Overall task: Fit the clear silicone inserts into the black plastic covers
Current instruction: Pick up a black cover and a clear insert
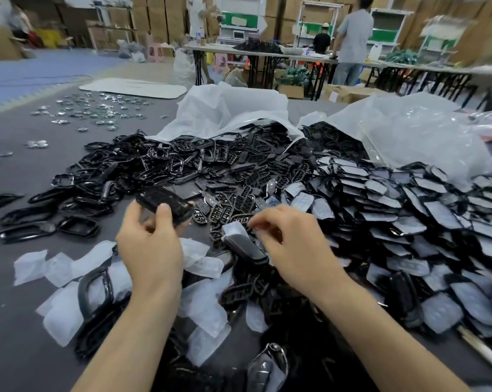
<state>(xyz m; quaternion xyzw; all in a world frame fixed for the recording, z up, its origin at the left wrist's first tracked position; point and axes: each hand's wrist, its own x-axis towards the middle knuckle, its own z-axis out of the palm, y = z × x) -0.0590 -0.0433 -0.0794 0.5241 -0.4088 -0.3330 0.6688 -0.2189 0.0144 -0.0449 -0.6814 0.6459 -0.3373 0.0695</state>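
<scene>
My left hand [151, 244] grips a black plastic cover [162, 203], lifted a little above the table and tilted. My right hand [290, 244] hovers to its right with fingers curled down over the pile; whether the fingertips pinch a piece is hidden. Just under it lies a black cover with a clear silicone insert [234, 230] sticking out of its far end. Loose clear inserts [66, 309] lie scattered near my left forearm. Covers with inserts fitted are stacked in rows [408, 210] on the right.
A big heap of black frames and gridded parts [165, 162] spills from two open plastic bags [230, 108] at the back of the grey table [21, 349]. Small shiny metal pieces [97, 108] lie far left. People stand at tables in the background.
</scene>
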